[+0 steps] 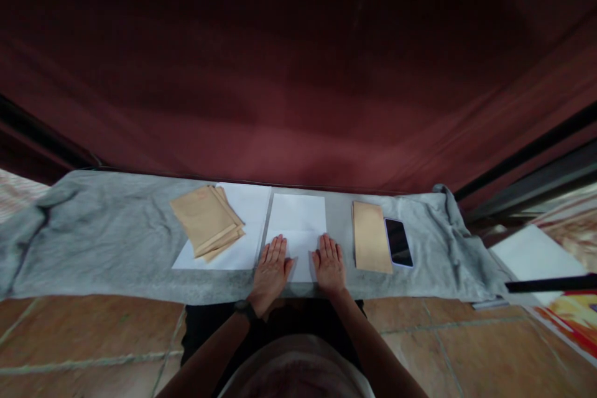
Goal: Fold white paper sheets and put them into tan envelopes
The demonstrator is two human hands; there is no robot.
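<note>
My left hand (272,268) lies flat with fingers stretched out on the left part of a white sheet of paper (298,219). On the same sheet's right part my right hand (329,264) rests flat as well, fingers together and extended. Neither hand holds anything. The sheet lies on a grey cloth (107,230) that covers a low ledge. A dark watch sits on my left wrist.
A fanned stack of brown envelopes (208,221) lies on a second white sheet (249,199) to the left. A single brown envelope (370,236) and a dark phone (398,242) lie to the right. A dark red curtain hangs behind; tiled floor lies below.
</note>
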